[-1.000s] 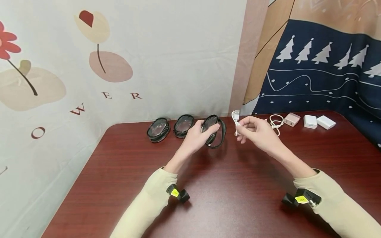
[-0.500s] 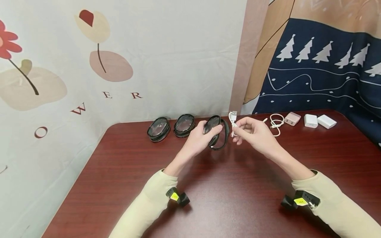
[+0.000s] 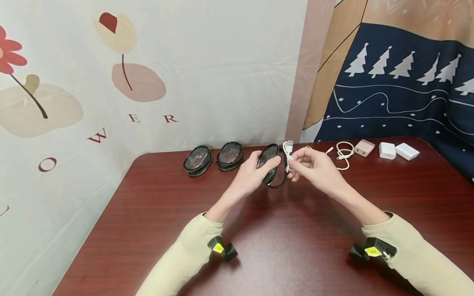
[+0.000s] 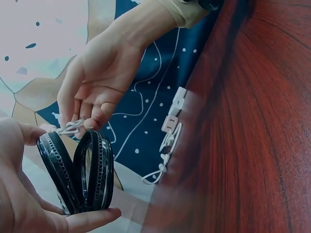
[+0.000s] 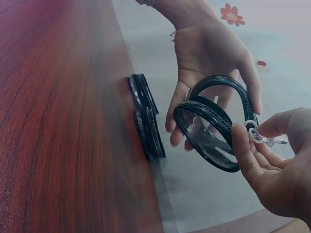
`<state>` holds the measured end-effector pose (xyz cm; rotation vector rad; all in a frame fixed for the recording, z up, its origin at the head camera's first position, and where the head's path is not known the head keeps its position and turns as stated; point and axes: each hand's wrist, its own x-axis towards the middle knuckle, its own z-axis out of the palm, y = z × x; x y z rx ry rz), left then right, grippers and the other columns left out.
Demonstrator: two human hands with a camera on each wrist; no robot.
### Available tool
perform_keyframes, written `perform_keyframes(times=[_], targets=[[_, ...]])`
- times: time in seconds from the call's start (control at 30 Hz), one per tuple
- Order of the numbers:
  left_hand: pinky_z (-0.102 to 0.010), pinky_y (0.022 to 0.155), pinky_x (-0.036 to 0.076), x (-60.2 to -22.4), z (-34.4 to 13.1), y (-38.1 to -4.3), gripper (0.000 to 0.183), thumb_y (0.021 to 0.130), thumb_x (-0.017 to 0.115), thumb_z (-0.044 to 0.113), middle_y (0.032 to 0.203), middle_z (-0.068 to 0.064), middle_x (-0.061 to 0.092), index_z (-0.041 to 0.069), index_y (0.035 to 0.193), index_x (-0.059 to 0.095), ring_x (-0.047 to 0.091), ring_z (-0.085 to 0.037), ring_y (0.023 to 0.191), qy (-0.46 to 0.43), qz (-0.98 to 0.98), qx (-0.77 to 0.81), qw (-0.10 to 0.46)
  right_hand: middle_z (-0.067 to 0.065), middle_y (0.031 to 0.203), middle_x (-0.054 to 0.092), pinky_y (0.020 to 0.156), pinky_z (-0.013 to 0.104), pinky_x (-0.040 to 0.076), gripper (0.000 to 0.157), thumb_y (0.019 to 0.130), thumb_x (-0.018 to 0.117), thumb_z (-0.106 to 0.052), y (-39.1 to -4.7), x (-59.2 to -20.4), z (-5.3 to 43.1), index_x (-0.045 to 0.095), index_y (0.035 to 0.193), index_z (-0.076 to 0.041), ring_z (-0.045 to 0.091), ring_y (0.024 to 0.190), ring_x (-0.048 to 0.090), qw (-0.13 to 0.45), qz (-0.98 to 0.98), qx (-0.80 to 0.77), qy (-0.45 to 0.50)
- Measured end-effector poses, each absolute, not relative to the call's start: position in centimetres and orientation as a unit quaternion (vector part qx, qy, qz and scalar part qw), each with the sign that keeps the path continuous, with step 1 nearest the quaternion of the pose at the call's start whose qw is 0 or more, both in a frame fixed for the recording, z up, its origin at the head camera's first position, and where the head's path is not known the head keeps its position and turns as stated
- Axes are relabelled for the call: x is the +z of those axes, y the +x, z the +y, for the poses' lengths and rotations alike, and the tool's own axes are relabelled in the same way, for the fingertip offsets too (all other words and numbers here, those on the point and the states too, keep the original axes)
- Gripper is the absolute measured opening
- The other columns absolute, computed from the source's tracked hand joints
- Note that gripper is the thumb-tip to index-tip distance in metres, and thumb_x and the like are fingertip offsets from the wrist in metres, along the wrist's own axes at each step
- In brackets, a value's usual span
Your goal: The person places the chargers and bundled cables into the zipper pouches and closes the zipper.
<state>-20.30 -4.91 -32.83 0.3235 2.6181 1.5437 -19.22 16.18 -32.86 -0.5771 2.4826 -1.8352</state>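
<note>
My left hand (image 3: 249, 173) holds a round zippered pouch (image 4: 99, 170) with clear faces and black rims, its two halves spread apart in the left wrist view. The thumb lies over one half and the fingers support it from behind and below. Between thumb and fingertips, my right hand (image 3: 314, 166) pinches a bundled white USB cable (image 3: 288, 153), its metal plug pointing up. In the right wrist view the cable (image 5: 257, 136) is right at the mouth of the pouch (image 5: 209, 109). Whether it touches the rim I cannot tell.
Two more black-rimmed pouches, one farther left (image 3: 197, 160) and one nearer (image 3: 229, 156), lie at the table's back edge. To the right are a coiled white cable (image 3: 344, 154), a pink charger (image 3: 364, 148) and two white chargers (image 3: 387, 150). A fabric-covered wall stands behind.
My left hand has shifted right with the pouch. The right hand has come slightly left with the cable, so cable and pouch now overlap in the head view.
</note>
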Motion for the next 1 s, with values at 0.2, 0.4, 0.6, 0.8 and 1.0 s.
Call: perform_keyframes(times=[0.2,0.4,0.6,0.8,1.0], targets=[[-0.038,0.097,0.047,-32.97,-4.67,-20.21,0.065,0.094,0.059,0.055,0.124,-0.011,0.065,0.004,0.135,0.053,0.059,-0.021,0.117,0.112,0.85,0.514,0.04,0.017,0.085,0.069,0.074,0.024,0.057,0.02,0.099,0.065,-0.009,-19.17,-32.92,16.17,0.058,0.109,0.007,0.016,0.07,0.07,-0.005,0.794,-0.579,-0.185],[-0.038,0.099,0.047,-32.92,-4.59,-20.16,0.066,0.094,0.059,0.055,0.125,-0.011,0.065,0.005,0.136,0.052,0.059,-0.02,0.117,0.112,0.847,0.518,0.037,0.015,0.083,0.069,0.07,0.024,0.055,0.019,0.098,0.067,-0.012,-19.07,-32.88,16.14,0.061,0.108,0.004,0.017,0.067,0.069,-0.019,0.807,-0.56,-0.184],[-0.038,0.098,0.046,-32.81,-4.39,-19.93,0.067,0.095,0.058,0.056,0.125,-0.012,0.064,0.004,0.137,0.051,0.059,-0.02,0.117,0.107,0.85,0.514,0.043,0.013,0.079,0.067,0.06,0.025,0.052,0.018,0.098,0.068,-0.013,-19.03,-32.94,16.09,0.063,0.106,0.002,0.019,0.061,0.064,-0.034,0.818,-0.543,-0.187],[-0.038,0.098,0.046,-32.76,-4.31,-19.88,0.066,0.095,0.058,0.055,0.121,-0.013,0.065,0.002,0.133,0.053,0.059,-0.021,0.115,0.104,0.848,0.518,0.037,0.009,0.072,0.065,0.05,0.028,0.047,0.019,0.097,0.07,-0.017,-19.02,-33.01,16.05,0.064,0.104,-0.001,0.021,0.053,0.058,-0.04,0.83,-0.527,-0.178],[-0.037,0.097,0.047,-32.69,-4.32,-19.84,0.068,0.092,0.06,0.057,0.122,-0.013,0.066,0.003,0.133,0.054,0.06,-0.021,0.115,0.092,0.853,0.512,0.038,0.009,0.074,0.065,0.048,0.027,0.046,0.019,0.096,0.071,-0.017,-19.0,-33.06,15.95,0.064,0.103,-0.001,0.019,0.051,0.057,-0.043,0.835,-0.52,-0.173]])
